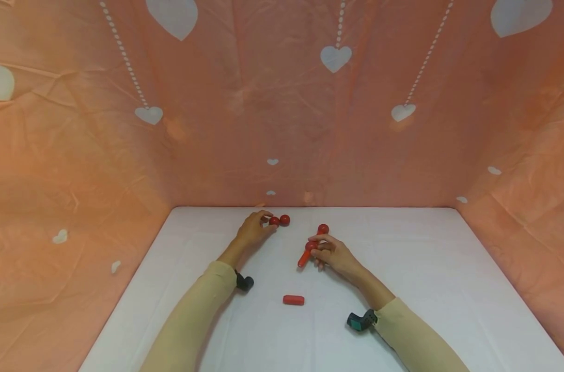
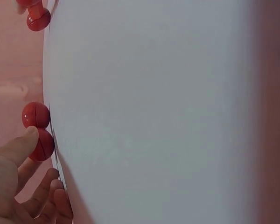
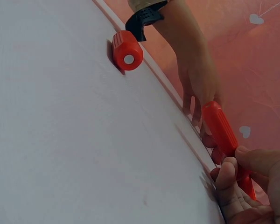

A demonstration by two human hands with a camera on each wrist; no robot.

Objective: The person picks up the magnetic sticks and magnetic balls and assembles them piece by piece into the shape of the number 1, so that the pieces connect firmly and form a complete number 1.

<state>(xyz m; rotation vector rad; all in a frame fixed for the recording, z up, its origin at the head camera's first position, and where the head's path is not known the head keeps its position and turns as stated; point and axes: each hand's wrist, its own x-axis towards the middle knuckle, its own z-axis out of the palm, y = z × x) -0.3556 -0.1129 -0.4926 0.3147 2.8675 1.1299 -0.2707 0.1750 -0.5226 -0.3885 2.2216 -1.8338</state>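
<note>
Near the back of the white table, my left hand [image 1: 256,229] pinches a red ball [image 1: 274,221] between thumb and fingers. A second red ball [image 1: 285,220] sits against it on the right; both also show in the left wrist view, the thumb on the lower ball [image 2: 44,145]. To the right, my right hand [image 1: 339,256] pinches a joined piece of red rods and balls at its middle ball [image 1: 311,246]. One ribbed rod [image 3: 220,128] points toward me, and another ball [image 1: 323,228] forms the far end. The fingers partly hide the joint.
A loose red rod [image 1: 293,299] lies crosswise on the white table [image 1: 263,336], nearer me; its end shows a pale round disc in the right wrist view. Orange cloth [image 1: 282,129] with white hearts stands behind and at both sides.
</note>
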